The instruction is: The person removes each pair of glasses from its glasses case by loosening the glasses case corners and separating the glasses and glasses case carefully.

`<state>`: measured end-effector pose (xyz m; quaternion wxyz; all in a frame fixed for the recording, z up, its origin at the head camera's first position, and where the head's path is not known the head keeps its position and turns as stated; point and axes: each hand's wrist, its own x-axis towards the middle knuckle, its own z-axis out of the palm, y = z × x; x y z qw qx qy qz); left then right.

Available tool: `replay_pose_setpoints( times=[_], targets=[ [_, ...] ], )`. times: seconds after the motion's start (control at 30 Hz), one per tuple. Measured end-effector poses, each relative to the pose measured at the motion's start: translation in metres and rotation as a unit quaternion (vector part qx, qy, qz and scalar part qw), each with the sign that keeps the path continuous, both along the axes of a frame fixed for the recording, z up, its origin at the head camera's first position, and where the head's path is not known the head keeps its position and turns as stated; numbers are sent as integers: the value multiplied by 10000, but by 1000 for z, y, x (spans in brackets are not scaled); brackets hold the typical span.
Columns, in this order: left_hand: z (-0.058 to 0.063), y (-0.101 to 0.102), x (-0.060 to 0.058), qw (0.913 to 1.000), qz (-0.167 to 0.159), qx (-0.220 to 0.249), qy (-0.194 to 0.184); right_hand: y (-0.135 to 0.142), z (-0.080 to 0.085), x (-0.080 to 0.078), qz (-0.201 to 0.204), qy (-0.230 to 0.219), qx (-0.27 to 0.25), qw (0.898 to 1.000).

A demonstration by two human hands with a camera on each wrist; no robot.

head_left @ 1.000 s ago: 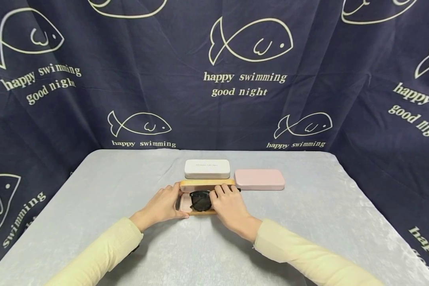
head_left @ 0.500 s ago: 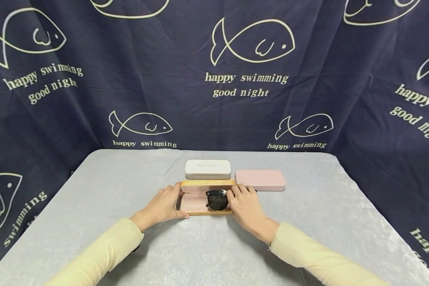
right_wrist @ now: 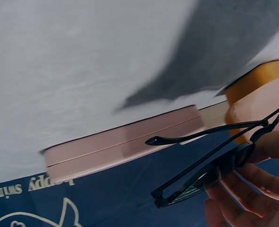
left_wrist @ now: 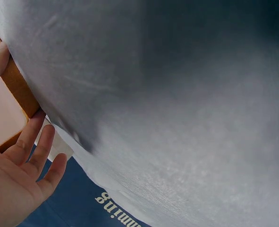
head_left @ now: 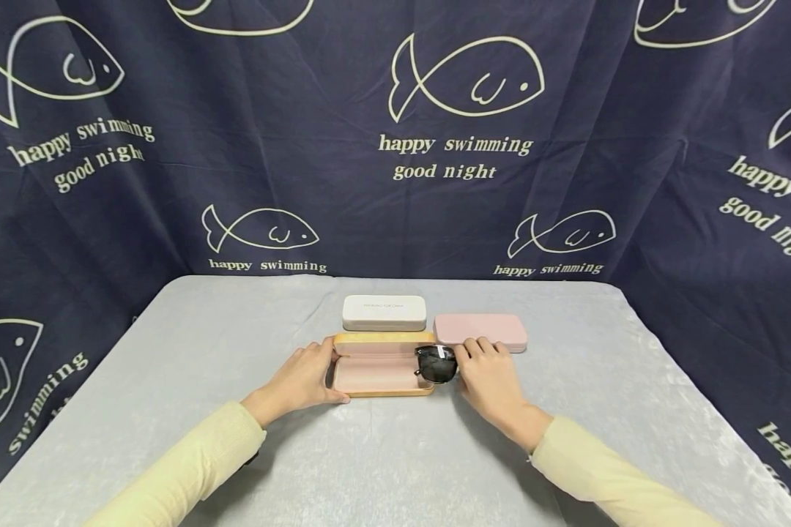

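In the head view, a yellow-orange glasses case (head_left: 376,375) with a pale pink lining lies with its lid raised. My left hand (head_left: 303,377) grips its left end, thumb at the front edge and fingers by the lid; the left wrist view shows the thumb on the orange rim (left_wrist: 21,90). Black sunglasses (head_left: 436,364) hang at the case's right end, pinched by my right hand (head_left: 491,373). Seen from the right wrist, the dark lens (right_wrist: 219,171) sits between thumb and fingers, and a temple arm (right_wrist: 200,133) sticks out.
Just behind the open case lies a closed white case (head_left: 384,313) with small lettering. A closed pink case (head_left: 480,331) is to its right, behind my right hand. Everything rests on a pale grey-blue cloth (head_left: 237,329); a navy curtain (head_left: 343,161) with fish prints surrounds it.
My right hand has moved right with the sunglasses, from over the middle of the open case to its right end, uncovering more pink lining. The left hand has stayed on the case.
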<state>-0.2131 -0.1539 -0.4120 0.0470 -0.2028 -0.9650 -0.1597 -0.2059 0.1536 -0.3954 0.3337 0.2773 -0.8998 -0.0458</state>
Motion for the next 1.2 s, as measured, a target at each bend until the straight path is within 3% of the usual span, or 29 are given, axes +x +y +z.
replay_pose_setpoints(
  times=[0.4, 1.2],
  targets=[
    [0, 0, -1, 10000, 46, -38, -14, 27, -6, -8, -68, 77, -85, 9999],
    [-1, 0, -1, 10000, 30, -38, -38, 36, -25, -22, -252, -178, 278, 9991]
  ],
)
